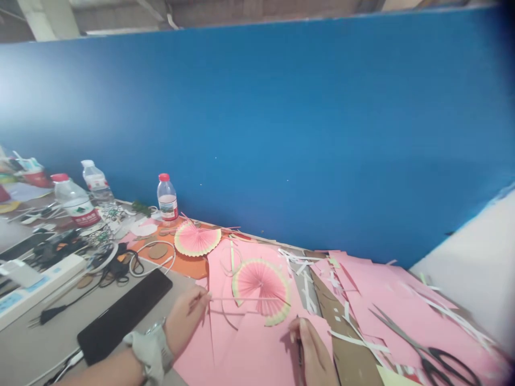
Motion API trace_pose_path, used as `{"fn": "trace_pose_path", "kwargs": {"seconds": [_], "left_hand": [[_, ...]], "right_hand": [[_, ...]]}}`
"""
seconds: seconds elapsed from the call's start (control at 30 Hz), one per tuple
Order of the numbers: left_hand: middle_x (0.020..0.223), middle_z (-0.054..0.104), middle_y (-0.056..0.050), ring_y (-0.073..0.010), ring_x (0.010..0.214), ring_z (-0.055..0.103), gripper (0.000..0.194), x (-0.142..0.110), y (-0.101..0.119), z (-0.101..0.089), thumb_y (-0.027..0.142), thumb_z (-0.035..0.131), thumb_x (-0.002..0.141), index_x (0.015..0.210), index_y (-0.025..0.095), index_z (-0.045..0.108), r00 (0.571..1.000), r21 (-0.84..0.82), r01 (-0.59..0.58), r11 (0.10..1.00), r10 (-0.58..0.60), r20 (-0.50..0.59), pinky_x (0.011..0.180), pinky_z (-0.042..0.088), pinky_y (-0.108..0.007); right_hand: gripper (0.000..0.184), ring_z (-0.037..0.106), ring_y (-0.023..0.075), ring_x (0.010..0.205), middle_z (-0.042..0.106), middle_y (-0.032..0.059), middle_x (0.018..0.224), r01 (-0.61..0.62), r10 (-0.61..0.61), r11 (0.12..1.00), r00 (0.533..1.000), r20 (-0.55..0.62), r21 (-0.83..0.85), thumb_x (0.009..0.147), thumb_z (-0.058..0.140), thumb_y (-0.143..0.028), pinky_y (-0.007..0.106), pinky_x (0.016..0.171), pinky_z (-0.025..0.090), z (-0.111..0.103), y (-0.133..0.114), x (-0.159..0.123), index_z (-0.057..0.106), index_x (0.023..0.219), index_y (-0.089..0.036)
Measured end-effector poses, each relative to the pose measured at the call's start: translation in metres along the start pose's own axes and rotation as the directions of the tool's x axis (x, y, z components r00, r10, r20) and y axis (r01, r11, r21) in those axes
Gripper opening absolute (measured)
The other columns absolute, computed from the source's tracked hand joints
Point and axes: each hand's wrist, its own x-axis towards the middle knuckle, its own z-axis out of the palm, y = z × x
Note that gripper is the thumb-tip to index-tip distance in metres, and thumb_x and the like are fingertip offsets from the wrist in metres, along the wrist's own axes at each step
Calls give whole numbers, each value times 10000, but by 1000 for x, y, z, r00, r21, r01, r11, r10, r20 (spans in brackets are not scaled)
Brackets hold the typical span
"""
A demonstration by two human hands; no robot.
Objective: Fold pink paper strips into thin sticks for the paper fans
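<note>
My left hand (192, 306) pinches the end of a thin pink paper strip (249, 299), which stretches to the right across a pleated paper fan. That fan (251, 279) is pink with a pale yellow rim, spread nearly round on pink paper sheets (249, 354). My right hand (311, 348) is closed around a slim dark pen-like tool (300, 354), just below the fan; its exact kind is unclear. Behind, a second pleated fan (197, 239) lies half open. A curved thin strip (229, 316) rests on the paper between my hands.
Scissors (418, 343) with black handles lie on pink sheets at right, among white paper scraps (358, 340). Left are a black phone (124, 316), a power strip (44, 289), tangled cables and several bottles, one red-capped bottle (167, 201) near the blue partition (281, 134).
</note>
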Motion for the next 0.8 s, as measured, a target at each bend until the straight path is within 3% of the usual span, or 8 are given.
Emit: {"fn": "trace_pose_path", "kwargs": {"seconds": [0.13,0.4,0.57,0.67,0.8], "left_hand": [[648,535,30,-123,627,560,331,-5,2,-3,370,504,952,714,146,551,998,13,-44,999,45,-54,641,479,-292],[685,553,14,-135,663,564,334,-15,0,-11,375,492,950,705,153,540,990,60,-70,996,77,-120,652,471,-296],[678,598,1,-162,670,599,332,-26,-6,-24,415,504,919,704,169,563,995,99,-22,995,31,-91,652,484,-278],[676,628,-5,-176,667,620,338,-29,-11,-35,430,500,914,705,180,591,999,153,11,988,-3,-48,643,495,-265],[793,676,-45,-226,776,648,261,-26,-20,-50,415,535,894,887,181,648,1000,258,21,966,-23,4,741,517,-341]], "right_hand": [[406,654,227,899,667,92,940,26,-23,997,998,54,-66,992,268,-445,318,818,529,2,-4,-1,575,926,-188],[100,571,294,989,658,79,972,184,-107,945,955,277,-271,811,579,-250,461,890,388,17,-31,5,635,881,-204],[234,519,257,1048,605,48,1063,239,-95,915,911,401,-324,747,657,-231,375,900,370,19,-56,24,642,980,-241],[254,502,281,1011,578,67,1036,232,-59,910,892,448,-344,686,737,-303,382,868,374,24,-66,36,647,905,-211],[330,488,289,1011,575,73,1044,229,-25,916,853,522,-329,634,796,-327,405,889,355,29,-70,44,650,899,-192]]}}
